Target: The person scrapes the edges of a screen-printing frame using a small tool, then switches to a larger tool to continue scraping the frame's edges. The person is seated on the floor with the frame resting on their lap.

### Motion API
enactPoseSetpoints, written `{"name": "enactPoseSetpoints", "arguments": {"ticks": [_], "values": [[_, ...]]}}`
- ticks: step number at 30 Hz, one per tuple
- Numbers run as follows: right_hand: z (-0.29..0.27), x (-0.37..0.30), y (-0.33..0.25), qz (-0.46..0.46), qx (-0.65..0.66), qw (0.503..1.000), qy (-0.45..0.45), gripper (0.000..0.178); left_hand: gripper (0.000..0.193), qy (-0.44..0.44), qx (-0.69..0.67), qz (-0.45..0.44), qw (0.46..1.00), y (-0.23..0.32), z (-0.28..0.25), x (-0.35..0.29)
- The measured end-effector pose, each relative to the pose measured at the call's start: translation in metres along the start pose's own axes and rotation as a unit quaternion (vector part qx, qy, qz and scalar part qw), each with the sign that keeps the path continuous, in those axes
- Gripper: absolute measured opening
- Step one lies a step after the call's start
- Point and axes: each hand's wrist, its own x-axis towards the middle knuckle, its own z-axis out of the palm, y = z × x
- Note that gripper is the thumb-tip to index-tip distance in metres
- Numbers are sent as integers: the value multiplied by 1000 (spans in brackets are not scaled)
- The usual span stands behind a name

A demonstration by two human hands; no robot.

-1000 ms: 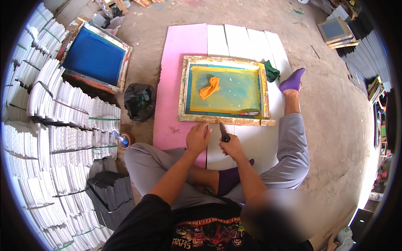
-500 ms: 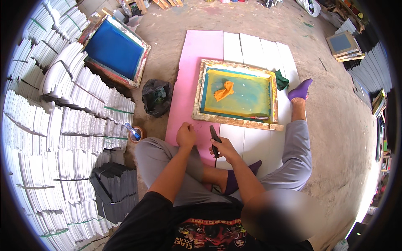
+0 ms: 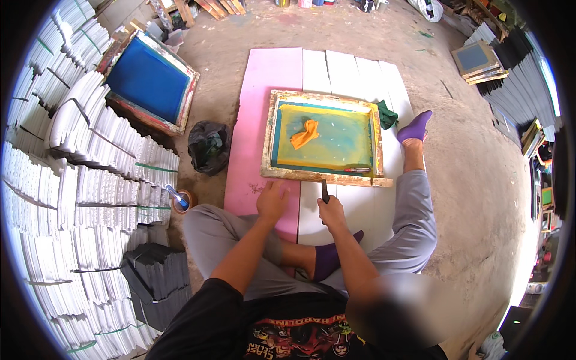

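Observation:
My right hand (image 3: 332, 214) grips a black hand tool that looks like pliers (image 3: 324, 191), its tip pointing away from me near the frame's front edge. My left hand (image 3: 273, 202) is over the pink board (image 3: 240, 201), fingers apart, holding nothing that I can see. Small dark bits (image 3: 255, 188) lie on the pink board beside the left fingers. Beyond both hands is a wooden screen-printing frame (image 3: 312, 176) with a yellow and teal mesh (image 3: 336, 141). An orange cloth (image 3: 305, 135) and a slim red-and-clear tool (image 3: 357, 170) rest on it.
White boards (image 3: 336, 213) lie beside the pink one. A dark green cloth (image 3: 387, 114) sits at the frame's right edge, near my foot (image 3: 414, 127). To the left are a black plastic bag (image 3: 209, 147), a blue screen (image 3: 149, 77), stacked white sheets (image 3: 108, 192) and a brown container (image 3: 184, 201).
My right hand has moved right and turned the tool toward the frame. My left hand's fingers have spread from a closed pose. The whole view has shifted slightly.

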Motion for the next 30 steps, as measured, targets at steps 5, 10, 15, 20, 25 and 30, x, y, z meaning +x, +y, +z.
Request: {"name": "enactPoseSetpoints", "arguments": {"ticks": [5, 10, 15, 20, 25, 30], "values": [[4, 14, 2, 11, -5, 1000, 23, 30, 35, -24, 3, 15, 1000, 7, 7, -6], [0, 14, -13, 39, -17, 999, 15, 31, 44, -43, 41, 49, 997, 9, 5, -6], [-26, -18, -76, 72, -108, 992, 9, 38, 49, -36, 49, 62, 996, 11, 7, -6], [-28, -18, -81, 89, -141, 986, -3, 34, 50, -40, 42, 58, 997, 16, 7, -5], [-31, -17, -76, 90, -161, 983, 8, 28, 56, -11, 49, 80, 996, 18, 9, -4], [-34, -14, -59, 53, -124, 991, -8, 26, 54, -39, 86, 61, 994, 20, 9, -1]]}}
